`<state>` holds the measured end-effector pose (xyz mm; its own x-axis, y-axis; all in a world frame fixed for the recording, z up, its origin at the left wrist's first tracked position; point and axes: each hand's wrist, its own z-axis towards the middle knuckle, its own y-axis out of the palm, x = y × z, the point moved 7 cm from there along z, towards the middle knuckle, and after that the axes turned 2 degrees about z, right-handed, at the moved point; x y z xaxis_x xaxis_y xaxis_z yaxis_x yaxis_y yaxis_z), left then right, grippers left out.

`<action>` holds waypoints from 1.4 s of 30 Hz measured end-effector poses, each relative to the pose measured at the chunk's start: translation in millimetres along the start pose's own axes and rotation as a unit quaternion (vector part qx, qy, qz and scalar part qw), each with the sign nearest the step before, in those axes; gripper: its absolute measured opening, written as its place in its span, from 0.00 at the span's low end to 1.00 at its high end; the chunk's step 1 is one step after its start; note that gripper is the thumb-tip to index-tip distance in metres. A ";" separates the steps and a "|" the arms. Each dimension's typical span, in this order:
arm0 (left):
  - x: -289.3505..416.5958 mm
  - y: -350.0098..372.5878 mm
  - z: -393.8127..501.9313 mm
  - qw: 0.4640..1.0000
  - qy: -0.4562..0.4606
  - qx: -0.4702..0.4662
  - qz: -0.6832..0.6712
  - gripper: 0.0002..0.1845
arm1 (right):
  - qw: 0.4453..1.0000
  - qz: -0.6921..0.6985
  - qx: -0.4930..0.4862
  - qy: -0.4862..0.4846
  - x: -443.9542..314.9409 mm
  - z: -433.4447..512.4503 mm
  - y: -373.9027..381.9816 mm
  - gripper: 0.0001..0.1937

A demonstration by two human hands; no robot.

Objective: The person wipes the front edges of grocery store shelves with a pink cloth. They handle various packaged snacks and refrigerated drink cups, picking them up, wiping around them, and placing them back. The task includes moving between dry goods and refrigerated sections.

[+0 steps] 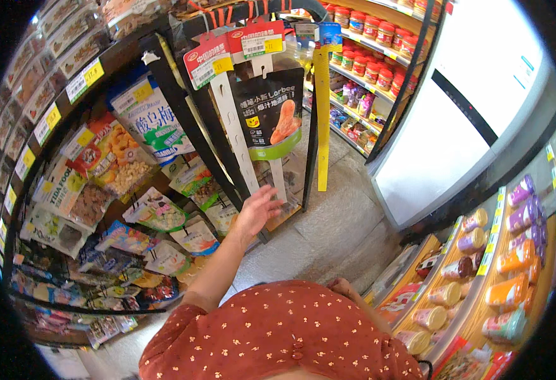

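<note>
My left hand (259,211) reaches forward with its fingers apart and nothing in it, slightly blurred. It is nearest the lower ends of two white plastic hanging strips (234,118) at the end of a snack rack; whether it touches them I cannot tell. From one strip hangs a black snack pouch (270,114) with a sausage picture and a green lower band. Red header cards (256,40) with price tags top the strips. My right hand (342,287) is low beside my body, partly hidden by my red patterned top (278,327), so its fingers are unclear.
Bagged snacks (121,161) hang on the rack at left, below clear boxes (40,95). A yellow strip (323,118) hangs right of the pouch. Beyond are shelves of red-lidded jars (370,69) and a white cabinet (453,114). Bottles (510,289) fill the right shelf. Grey floor tiles (306,247) lie between.
</note>
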<state>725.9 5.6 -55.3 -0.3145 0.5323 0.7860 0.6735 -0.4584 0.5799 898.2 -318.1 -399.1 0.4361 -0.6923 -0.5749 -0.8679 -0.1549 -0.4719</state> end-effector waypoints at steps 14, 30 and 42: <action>28.3 -7.7 93.1 0.958 0.072 0.077 -0.267 0.11 | 0.939 0.336 -0.031 -0.059 -72.7 -12.5 -69.0 0.11; -18.5 36.1 58.7 0.944 0.020 -0.065 -0.324 0.21 | 0.788 0.557 -0.192 -0.177 -293.8 18.7 -171.5 0.19; -18.5 73.0 25.3 0.986 0.096 -0.005 -0.134 0.27 | 0.718 0.570 -0.246 -0.314 -386.4 -16.4 -298.2 0.31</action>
<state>797.8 -19.6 -32.9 -0.6015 0.4913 0.6299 0.5426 -0.3275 0.7735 984.6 -15.9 -25.3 -0.7374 -0.1366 -0.6615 -0.6579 -0.0771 0.7492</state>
